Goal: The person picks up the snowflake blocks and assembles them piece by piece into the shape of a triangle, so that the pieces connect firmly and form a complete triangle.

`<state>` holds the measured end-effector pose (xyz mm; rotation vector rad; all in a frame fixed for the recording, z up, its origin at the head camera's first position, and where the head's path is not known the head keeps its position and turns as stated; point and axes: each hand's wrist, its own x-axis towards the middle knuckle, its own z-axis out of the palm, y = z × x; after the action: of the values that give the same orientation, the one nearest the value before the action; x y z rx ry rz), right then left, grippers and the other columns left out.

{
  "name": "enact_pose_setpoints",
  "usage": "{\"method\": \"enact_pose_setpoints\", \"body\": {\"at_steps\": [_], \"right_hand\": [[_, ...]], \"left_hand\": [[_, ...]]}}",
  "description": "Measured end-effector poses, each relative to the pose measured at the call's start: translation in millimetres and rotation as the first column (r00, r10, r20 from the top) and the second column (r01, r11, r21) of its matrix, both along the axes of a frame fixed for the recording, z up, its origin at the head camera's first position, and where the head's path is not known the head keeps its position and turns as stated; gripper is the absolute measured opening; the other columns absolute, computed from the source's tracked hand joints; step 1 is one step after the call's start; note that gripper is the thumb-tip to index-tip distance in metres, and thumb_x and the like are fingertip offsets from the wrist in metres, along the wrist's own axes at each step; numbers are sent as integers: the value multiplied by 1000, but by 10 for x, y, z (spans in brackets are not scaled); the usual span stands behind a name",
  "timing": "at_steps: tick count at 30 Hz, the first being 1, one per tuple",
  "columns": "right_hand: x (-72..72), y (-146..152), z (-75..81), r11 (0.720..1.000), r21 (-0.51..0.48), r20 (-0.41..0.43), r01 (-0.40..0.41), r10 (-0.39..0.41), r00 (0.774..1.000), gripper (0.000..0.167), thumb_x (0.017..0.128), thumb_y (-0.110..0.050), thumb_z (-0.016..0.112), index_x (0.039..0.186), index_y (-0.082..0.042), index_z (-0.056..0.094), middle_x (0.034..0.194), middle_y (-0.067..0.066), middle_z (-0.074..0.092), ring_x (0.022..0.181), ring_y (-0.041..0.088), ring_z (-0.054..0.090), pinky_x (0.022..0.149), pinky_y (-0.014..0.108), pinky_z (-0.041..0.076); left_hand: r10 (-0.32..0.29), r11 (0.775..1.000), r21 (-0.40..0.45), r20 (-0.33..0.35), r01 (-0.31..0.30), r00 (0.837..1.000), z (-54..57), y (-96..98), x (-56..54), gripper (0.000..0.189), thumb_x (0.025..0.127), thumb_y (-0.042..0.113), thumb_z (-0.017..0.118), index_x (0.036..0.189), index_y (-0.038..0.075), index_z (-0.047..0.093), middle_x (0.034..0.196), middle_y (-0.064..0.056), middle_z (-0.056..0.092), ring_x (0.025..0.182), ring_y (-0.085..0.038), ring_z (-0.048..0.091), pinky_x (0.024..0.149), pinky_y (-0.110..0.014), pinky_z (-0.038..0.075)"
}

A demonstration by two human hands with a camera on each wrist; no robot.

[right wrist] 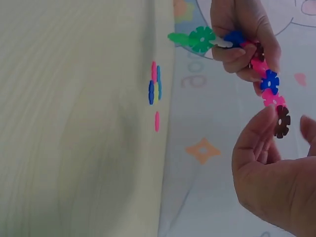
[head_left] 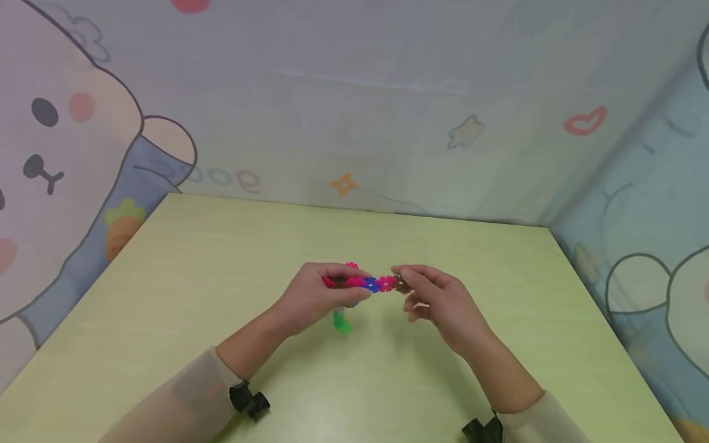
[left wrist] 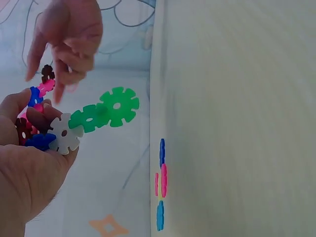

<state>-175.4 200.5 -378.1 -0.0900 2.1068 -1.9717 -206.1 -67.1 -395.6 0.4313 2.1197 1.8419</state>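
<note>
My left hand [head_left: 312,298] holds a bent chain of notched plastic snowflake discs, gripped between thumb and fingers above the table. A blue disc [head_left: 372,284], a pink disc [head_left: 386,283] and, at the tip, a brown disc [right wrist: 282,122] stick out toward the right. From the other side of the hand hang a white disc [left wrist: 64,133] and green discs [left wrist: 117,106]. My right hand [head_left: 440,301] is at the brown end. In the right wrist view, its thumb and finger stand spread on either side of the brown disc. Left fingers hide the chain's middle.
Several loose discs lie flat on the pale table [head_left: 221,246], seen edge-on in the wrist views, among them a pink disc [left wrist: 164,180], a dark blue disc [right wrist: 151,92] and a light blue disc [left wrist: 160,216]. A printed cloth backdrop [head_left: 388,123] rises behind the table.
</note>
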Motion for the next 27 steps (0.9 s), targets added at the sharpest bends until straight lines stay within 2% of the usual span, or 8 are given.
{"method": "enact_pose_setpoints", "body": {"at_steps": [3,6,12,15,19,21,24,27], "right_hand": [[-33,16,-38,996,75,-67,-43,48,997,45,109,-36,70,152,-25,62,132,6,66,115,28,71,96,36,65],[-54,3,-74,995,64,-127,-74,82,989,48,106,-24,75,151,-24,61,139,10,65,126,36,71,102,40,64],[-91,-81,-112,997,63,-181,-43,54,982,30,102,-18,80,129,-8,75,119,7,78,111,27,78,101,34,64],[-96,-106,-101,998,66,-184,-4,17,983,27,103,-15,78,126,-2,75,112,6,78,104,24,80,99,32,65],[-94,-109,-76,998,45,-165,40,-32,986,28,104,-13,77,127,1,74,110,9,77,103,27,81,97,32,66],[-95,-101,-69,998,40,-149,56,-49,988,29,104,-14,77,129,1,73,111,10,77,103,25,81,96,32,65],[-104,-85,-60,997,12,-122,71,-69,990,31,105,-14,76,131,2,72,115,13,77,102,22,81,97,32,65],[-112,-62,-40,996,-10,-100,92,-93,991,33,105,-15,76,133,2,70,117,12,76,101,17,82,98,31,65]], "left_hand": [[0,1000,19,37,0,999,-9,4,-21,32,94,32,89,123,19,84,106,-6,80,96,-36,75,83,-32,61],[-7,999,36,63,5,998,-12,13,-39,31,96,31,88,123,18,84,104,-6,78,94,-35,74,83,-33,60],[-44,997,61,123,37,991,-2,59,-71,32,97,32,87,125,17,82,101,-3,72,91,-26,71,84,-32,56],[-51,997,70,148,41,988,14,79,-70,37,101,37,82,132,17,78,110,-6,73,99,-32,74,90,-33,60],[-41,995,95,162,25,986,45,89,-71,46,109,48,67,142,17,70,124,-11,72,118,-39,74,99,-35,64],[-45,995,99,158,29,986,63,81,-69,50,112,52,58,145,16,68,129,-12,71,124,-40,72,100,-36,64],[-53,997,58,128,46,990,76,42,-59,54,113,55,50,150,17,63,138,-9,71,129,-35,72,101,-37,61],[-53,999,10,87,52,995,73,-17,-39,56,114,55,47,154,17,59,146,-8,68,133,-29,69,105,-42,60]]}}
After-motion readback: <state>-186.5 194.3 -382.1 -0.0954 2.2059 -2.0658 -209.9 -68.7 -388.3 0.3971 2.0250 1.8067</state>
